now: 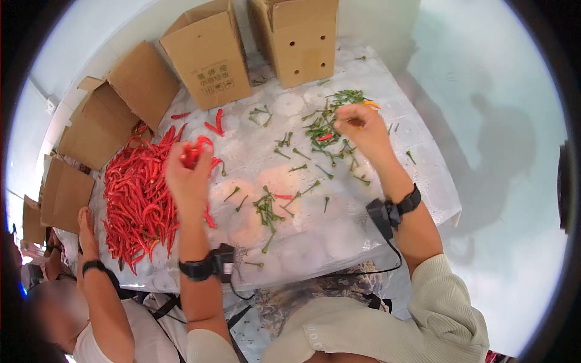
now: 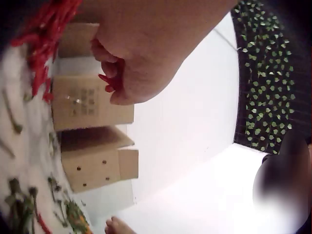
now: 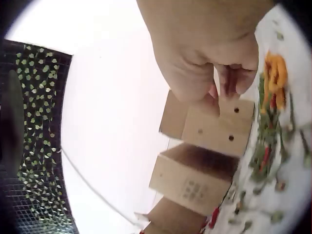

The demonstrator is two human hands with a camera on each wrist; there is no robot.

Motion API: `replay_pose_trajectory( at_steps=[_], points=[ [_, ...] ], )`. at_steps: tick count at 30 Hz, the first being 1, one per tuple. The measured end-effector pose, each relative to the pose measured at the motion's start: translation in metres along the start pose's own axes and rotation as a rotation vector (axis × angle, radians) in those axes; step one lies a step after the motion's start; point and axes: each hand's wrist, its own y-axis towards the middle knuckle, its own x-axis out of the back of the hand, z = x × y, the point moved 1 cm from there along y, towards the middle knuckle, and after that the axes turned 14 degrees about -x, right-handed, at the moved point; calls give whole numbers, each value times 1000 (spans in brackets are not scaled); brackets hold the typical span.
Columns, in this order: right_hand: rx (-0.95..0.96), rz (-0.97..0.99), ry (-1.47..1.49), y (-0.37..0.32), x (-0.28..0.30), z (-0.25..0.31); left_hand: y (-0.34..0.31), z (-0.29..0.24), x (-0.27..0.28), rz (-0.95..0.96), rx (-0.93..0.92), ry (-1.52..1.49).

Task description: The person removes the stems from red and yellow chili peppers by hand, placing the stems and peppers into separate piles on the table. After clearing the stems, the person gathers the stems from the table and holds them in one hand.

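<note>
Above the right edge of a heap of red chillies (image 1: pixel 142 196), my left hand (image 1: pixel 189 181) holds red chillies (image 1: pixel 192 152) in its curled fingers. In the left wrist view, red tips (image 2: pixel 111 84) poke out between thumb and fingers of that hand (image 2: pixel 146 53). My right hand (image 1: pixel 369 133) hovers over green stems (image 1: pixel 321 129) at the table's far right part. Its fingers are loosely bent, and in the right wrist view a gap shows between thumb and fingers of the hand (image 3: pixel 209 61), with nothing visible in it. Orange chillies (image 3: pixel 276 78) lie beside the stems.
Cardboard boxes (image 1: pixel 212 72) (image 1: pixel 308 45) stand along the table's far side, with several more (image 1: pixel 100 124) at the left. Loose green stems (image 1: pixel 266 209) lie scattered on the white-covered table (image 1: pixel 302 245). Another person's arm (image 1: pixel 103 290) reaches in at the left.
</note>
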Motion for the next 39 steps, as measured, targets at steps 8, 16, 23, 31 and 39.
replay_pose_trajectory(
  at_steps=[8,16,23,31,39],
  points=[
    [57,40,-418,45,81,-20,29,35,107,209,27,1068],
    [291,214,-949,54,69,-19,10,8,86,251,-192,845],
    [285,297,-912,41,88,-6,-47,-75,14,829,103,156],
    [-47,150,-714,12,105,-7,-50,-71,-65,858,-21,-27],
    [-4,199,-701,11,126,-12,-17,-84,-81,661,246,-644]
  ],
)
